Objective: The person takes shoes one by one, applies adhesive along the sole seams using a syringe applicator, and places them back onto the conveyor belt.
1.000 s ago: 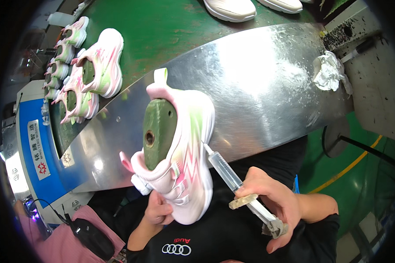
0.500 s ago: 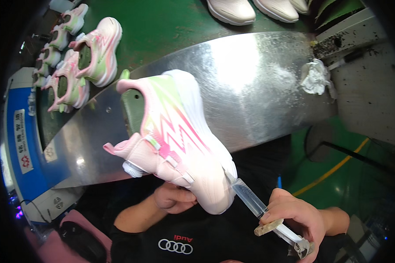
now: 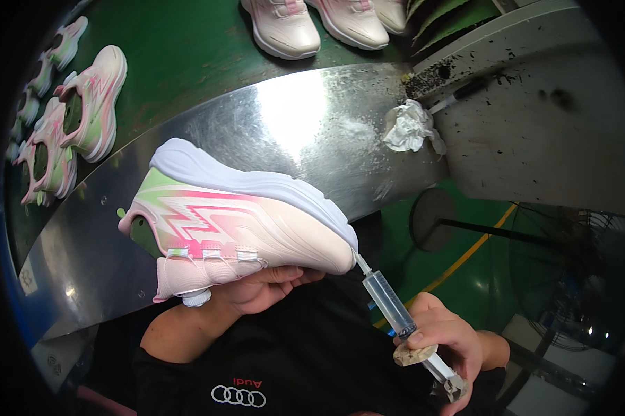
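A pink, white and green sneaker [image 3: 215,215] lies tilted on its side in the air, its white sole turned up and away from me. From below, my left hand [image 3: 260,290] grips it by the upper near the laces; part of the fingers is hidden behind the shoe. My right hand [image 3: 447,333] is closed round a clear syringe [image 3: 390,305] with a taped flange and plunger end. The syringe's tip meets the edge between sole and upper at the toe. A green shoe last [image 3: 144,237] shows inside the shoe's opening.
Beneath the shoe runs a shiny metal ledge [image 3: 208,132]. Crumpled white paper [image 3: 411,127] lies at its right end, beside a brush-like tool [image 3: 458,93]. More sneakers [image 3: 94,104] stand on the green surface at left, with pale shoes [image 3: 281,28] at the back.
The sneaker has turned so its sole faces up and its toe points right. The syringe tip stays at the toe edge. The whole view has shifted to the right.
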